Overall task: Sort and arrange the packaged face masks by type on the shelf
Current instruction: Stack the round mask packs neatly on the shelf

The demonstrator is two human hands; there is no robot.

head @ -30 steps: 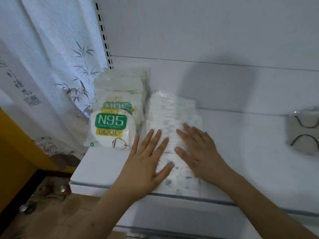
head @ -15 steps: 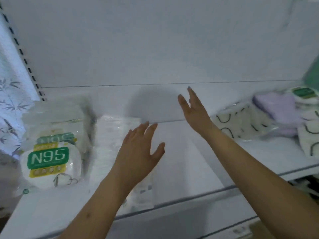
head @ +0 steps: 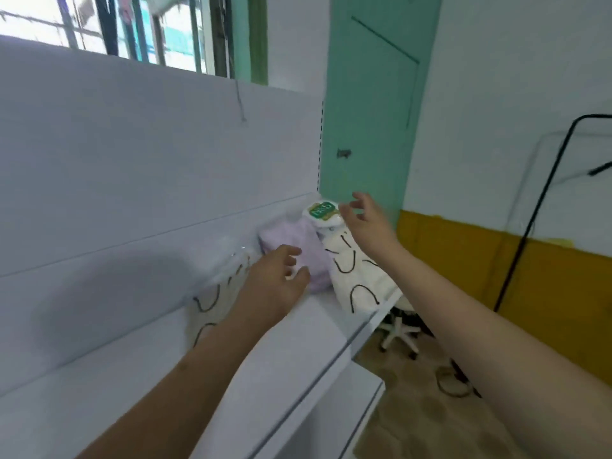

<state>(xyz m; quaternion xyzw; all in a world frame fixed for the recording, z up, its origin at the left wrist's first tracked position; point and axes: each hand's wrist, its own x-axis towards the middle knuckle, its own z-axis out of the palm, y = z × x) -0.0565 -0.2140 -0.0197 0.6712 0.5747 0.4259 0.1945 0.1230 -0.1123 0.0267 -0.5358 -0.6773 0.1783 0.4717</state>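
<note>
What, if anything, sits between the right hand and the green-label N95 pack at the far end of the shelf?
Nothing visible. The right hand hovers open just beside the N95 pack, with clear air between them. The purple pack and the white pack with black loops lie nearer, below the forearm, not in the hand's path.

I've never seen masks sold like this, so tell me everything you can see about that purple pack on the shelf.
The purple pack is a soft, pale lilac bundle in clear, slightly shiny wrapping; no print is legible. It lies flat on the white shelf near its far right end, close to the back panel. A cream pack with black loops sits against its right side and a round N95 pack lies just beyond it. The left hand reaches over its near left edge, fingers loosely curled; contact is unclear.
</note>
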